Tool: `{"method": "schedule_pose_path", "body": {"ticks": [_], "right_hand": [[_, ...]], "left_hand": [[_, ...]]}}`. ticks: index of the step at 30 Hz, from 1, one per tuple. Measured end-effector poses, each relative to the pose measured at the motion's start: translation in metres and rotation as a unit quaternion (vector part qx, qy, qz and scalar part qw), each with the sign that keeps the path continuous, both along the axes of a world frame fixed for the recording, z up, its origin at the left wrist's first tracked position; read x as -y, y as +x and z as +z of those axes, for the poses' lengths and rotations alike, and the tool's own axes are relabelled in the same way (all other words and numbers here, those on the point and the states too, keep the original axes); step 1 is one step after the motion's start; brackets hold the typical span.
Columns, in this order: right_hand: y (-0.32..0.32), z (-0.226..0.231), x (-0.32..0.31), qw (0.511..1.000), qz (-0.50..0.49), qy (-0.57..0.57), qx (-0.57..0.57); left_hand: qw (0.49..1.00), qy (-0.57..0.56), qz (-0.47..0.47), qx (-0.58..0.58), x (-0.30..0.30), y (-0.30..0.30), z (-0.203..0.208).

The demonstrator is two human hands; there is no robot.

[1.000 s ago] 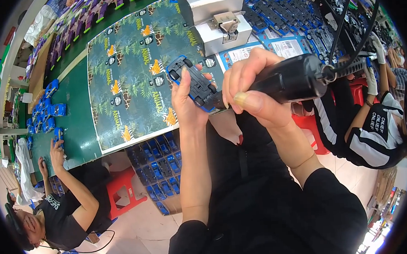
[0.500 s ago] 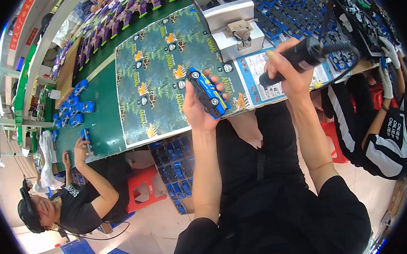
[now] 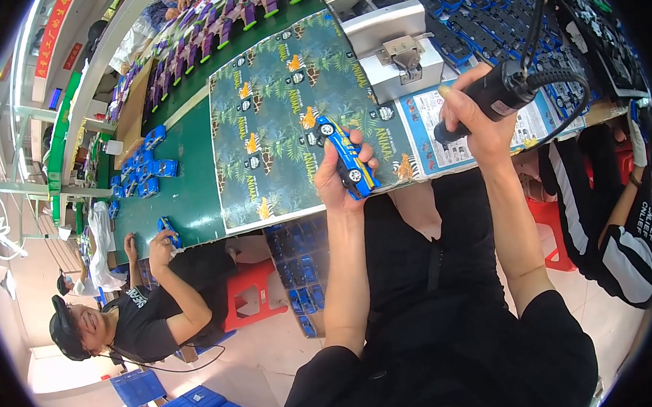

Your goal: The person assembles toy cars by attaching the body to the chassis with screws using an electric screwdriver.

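Observation:
A blue toy car with a yellow stripe and silver wheels lies tilted in my left hand, its side turned up. My thumb presses one edge and the fingers curl round the other. To the right, my right hand is wrapped round a black electric screwdriver with a coiled cord. Its nose points left and down, apart from the car. Beneath both hands is the green workbench, covered here by a printed animal-pattern sheet.
A metal fixture stands beyond my hands. Rows of blue and black car parts fill the far right. Blue cars are piled at left, near a seated co-worker holding one. A box of cars sits below the bench edge.
The toy car has rolled in my left hand, showing more of its side and less of its black underside. My view has shifted a little, moving the whole scene rightward.

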State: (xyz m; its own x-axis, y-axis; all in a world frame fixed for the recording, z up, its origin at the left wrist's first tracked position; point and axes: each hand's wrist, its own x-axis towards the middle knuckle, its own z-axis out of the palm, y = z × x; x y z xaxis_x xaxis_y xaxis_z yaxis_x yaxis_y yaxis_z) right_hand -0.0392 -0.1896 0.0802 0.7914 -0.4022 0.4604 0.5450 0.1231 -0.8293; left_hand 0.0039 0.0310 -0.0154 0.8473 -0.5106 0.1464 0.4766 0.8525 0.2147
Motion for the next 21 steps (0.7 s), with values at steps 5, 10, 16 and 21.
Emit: {"method": "schedule_pose_path", "body": {"ticks": [5, 10, 16, 21], "right_hand": [[-0.001, -0.044, 0.006, 0.996, 0.006, 0.057, -0.071], [-0.002, -0.048, 0.050, 0.998, 0.058, 0.003, -0.005], [0.007, -0.041, 0.032, 0.996, 0.087, -0.035, 0.001], [0.008, -0.044, 0.033, 0.997, 0.067, -0.043, 0.005]], "left_hand": [[0.997, -0.025, -0.038, -0.064, -0.007, -0.007, -0.005], [0.996, 0.027, -0.033, -0.078, 0.023, -0.008, 0.012], [0.997, 0.057, 0.019, -0.041, 0.005, -0.013, 0.014], [0.997, 0.066, 0.028, -0.030, 0.006, -0.010, 0.013]]}}
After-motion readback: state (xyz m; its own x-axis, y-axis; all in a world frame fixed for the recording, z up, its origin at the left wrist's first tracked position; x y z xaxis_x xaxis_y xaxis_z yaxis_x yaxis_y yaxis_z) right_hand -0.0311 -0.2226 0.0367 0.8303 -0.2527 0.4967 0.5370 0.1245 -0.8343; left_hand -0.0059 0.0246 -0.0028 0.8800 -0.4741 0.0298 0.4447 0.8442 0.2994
